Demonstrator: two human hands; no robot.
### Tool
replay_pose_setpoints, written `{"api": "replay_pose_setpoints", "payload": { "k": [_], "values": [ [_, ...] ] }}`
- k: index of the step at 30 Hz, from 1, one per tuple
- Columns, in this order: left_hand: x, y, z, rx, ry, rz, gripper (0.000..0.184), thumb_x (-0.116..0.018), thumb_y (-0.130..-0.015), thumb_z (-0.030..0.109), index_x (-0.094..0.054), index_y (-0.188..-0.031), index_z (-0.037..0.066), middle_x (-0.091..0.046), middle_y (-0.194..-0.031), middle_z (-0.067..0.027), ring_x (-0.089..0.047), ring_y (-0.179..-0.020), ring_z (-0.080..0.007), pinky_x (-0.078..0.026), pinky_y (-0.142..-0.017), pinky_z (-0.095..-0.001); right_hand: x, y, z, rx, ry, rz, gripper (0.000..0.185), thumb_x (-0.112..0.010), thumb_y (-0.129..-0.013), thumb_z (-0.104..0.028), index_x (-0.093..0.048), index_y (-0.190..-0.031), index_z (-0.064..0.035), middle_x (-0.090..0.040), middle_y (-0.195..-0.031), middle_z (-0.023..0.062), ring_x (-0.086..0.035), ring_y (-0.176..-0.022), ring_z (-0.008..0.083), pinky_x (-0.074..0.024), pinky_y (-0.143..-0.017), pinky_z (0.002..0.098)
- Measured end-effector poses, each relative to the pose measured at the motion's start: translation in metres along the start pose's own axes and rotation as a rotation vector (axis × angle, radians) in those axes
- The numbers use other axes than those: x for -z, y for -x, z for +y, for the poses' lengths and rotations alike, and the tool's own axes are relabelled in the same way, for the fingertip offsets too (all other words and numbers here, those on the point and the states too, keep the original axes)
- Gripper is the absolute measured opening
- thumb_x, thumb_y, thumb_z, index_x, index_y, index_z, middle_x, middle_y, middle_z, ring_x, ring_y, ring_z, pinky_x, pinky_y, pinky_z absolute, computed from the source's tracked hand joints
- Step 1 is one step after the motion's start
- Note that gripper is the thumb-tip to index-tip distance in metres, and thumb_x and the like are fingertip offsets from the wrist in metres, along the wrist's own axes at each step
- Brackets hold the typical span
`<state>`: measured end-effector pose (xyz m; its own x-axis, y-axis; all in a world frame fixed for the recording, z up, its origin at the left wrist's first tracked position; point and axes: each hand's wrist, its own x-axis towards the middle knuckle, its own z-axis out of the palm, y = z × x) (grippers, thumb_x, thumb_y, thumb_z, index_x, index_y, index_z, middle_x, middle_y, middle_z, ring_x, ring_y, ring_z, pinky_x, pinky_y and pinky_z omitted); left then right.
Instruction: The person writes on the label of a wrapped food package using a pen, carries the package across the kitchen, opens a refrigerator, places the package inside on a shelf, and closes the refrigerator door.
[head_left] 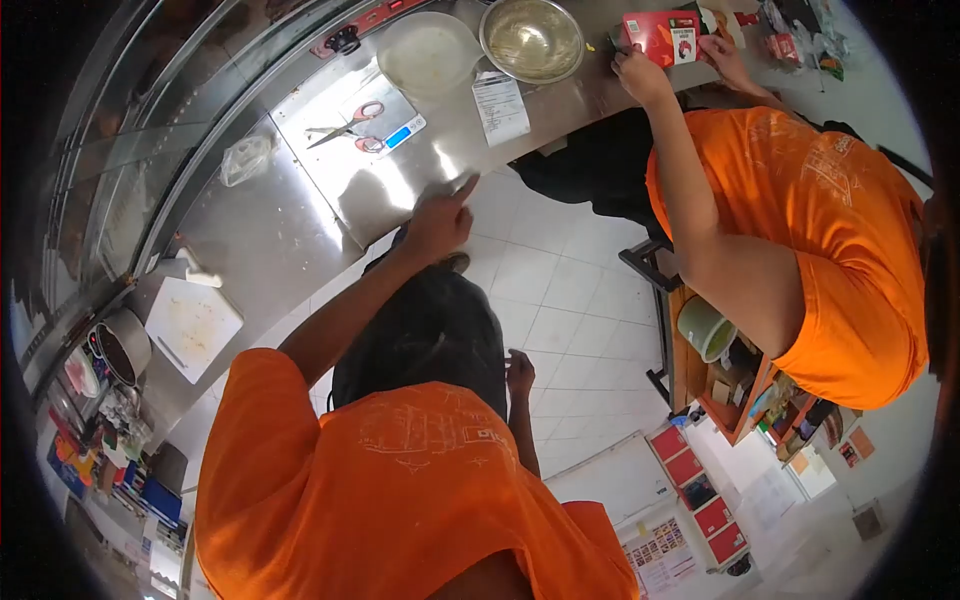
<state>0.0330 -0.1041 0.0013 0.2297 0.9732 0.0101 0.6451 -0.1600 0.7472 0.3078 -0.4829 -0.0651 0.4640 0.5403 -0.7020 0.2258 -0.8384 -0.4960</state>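
The left hand [438,226] is by the near edge of the counter [260,218], its grip loose and empty, with one finger stretched out. Farther, the scissors [352,125] lie on the scale [405,133], left of the paper slip [500,108]. The right hand [520,372] hangs low; its grip I cannot tell

Commercial-style kitchen indicated by long steel counter [262,228], on which metal bowl [531,40], digital scale [404,132] and cutting board [194,326] are set.
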Motion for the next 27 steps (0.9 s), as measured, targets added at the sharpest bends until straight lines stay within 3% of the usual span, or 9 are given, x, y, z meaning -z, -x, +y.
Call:
{"api": "replay_pose_setpoints", "payload": {
  "k": [2,4,7,11,13,16,27],
  "values": [
    [-0.015,-0.032,0.004,-0.076,-0.079,0.129,0.06,-0.058,-0.08,0.009,-0.052,-0.14,0.006,-0.065,-0.07,-0.017,-0.065,-0.066,-0.0331,-0.053,-0.067,-0.0434,0.001,-0.002,-0.019,-0.029,-0.069,0.014,0.031,-0.05,-0.101,-0.027,-0.068,-0.113,-0.0044,-0.071,-0.086,0.0087,-0.064,-0.062,0.0124,-0.0505,-0.052,0.0271],
    [-0.016,-0.061,0.013,0.126,-0.075,0.013,0.069,-0.059,-0.078,0.01,-0.042,-0.143,-0.002,-0.063,-0.065,-0.0195,-0.064,-0.061,-0.0352,-0.053,-0.065,-0.0452,0.007,0.004,-0.042,-0.076,-0.056,0.009,0.032,-0.052,-0.101,-0.03,-0.068,-0.113,-0.0049,-0.071,-0.086,0.0084,-0.063,-0.062,0.012,-0.0494,-0.051,0.0269],
    [-0.02,-0.074,0.018,0.158,0.02,-0.017,0.075,-0.06,-0.077,0.012,-0.036,-0.145,-0.006,-0.063,-0.064,-0.0192,-0.064,-0.06,-0.036,-0.053,-0.066,-0.047,0.008,0.005,-0.05,-0.038,-0.102,0.012,0.027,-0.051,-0.101,-0.026,-0.068,-0.114,-0.0093,-0.07,-0.087,0.006,-0.06,-0.06,0.009,-0.046,-0.045,0.0232],
    [-0.026,-0.081,0.028,0.231,-0.031,-0.049,0.075,-0.059,-0.075,0.012,-0.038,-0.145,-0.005,-0.064,-0.066,-0.0216,-0.064,-0.066,-0.0386,-0.053,-0.074,-0.0472,0.007,0.017,-0.052,-0.033,-0.138,0.024,0.026,-0.049,-0.101,-0.023,-0.068,-0.115,-0.0096,-0.07,-0.088,0.0059,-0.06,-0.061,0.0094,-0.0463,-0.046,0.0229],
    [-0.032,-0.083,0.031,0.152,-0.063,0.003,0.076,-0.06,-0.078,0.014,-0.034,-0.146,-0.007,-0.064,-0.067,-0.0202,-0.065,-0.063,-0.0361,-0.053,-0.065,-0.0478,0.006,0.024,-0.047,-0.094,-0.139,0.033,0.026,-0.049,-0.102,-0.022,-0.067,-0.116,-0.0094,-0.07,-0.089,0.0063,-0.06,-0.061,0.0097,-0.0468,-0.046,0.0228],
    [-0.033,-0.088,0.039,0.154,-0.066,-0.034,0.077,-0.059,-0.078,0.014,-0.033,-0.146,-0.008,-0.064,-0.068,-0.0212,-0.065,-0.064,-0.0368,-0.053,-0.065,-0.0473,0.0,0.03,-0.03,-0.101,-0.09,0.076,0.03,-0.051,-0.101,-0.03,-0.069,-0.112,-0.0079,-0.071,-0.083,0.0082,-0.062,-0.06,0.011,-0.0475,-0.046,0.0255],
    [-0.026,-0.101,0.049,0.187,-0.014,-0.068,0.077,-0.059,-0.077,0.013,-0.031,-0.146,-0.01,-0.064,-0.066,-0.0201,-0.065,-0.062,-0.0368,-0.054,-0.063,-0.0472,-0.005,0.033,-0.027,-0.119,-0.07,0.066,0.029,-0.048,-0.102,-0.025,-0.068,-0.109,-0.0062,-0.071,-0.081,0.0087,-0.064,-0.058,0.0114,-0.047,-0.044,0.0253]
  ]
}}
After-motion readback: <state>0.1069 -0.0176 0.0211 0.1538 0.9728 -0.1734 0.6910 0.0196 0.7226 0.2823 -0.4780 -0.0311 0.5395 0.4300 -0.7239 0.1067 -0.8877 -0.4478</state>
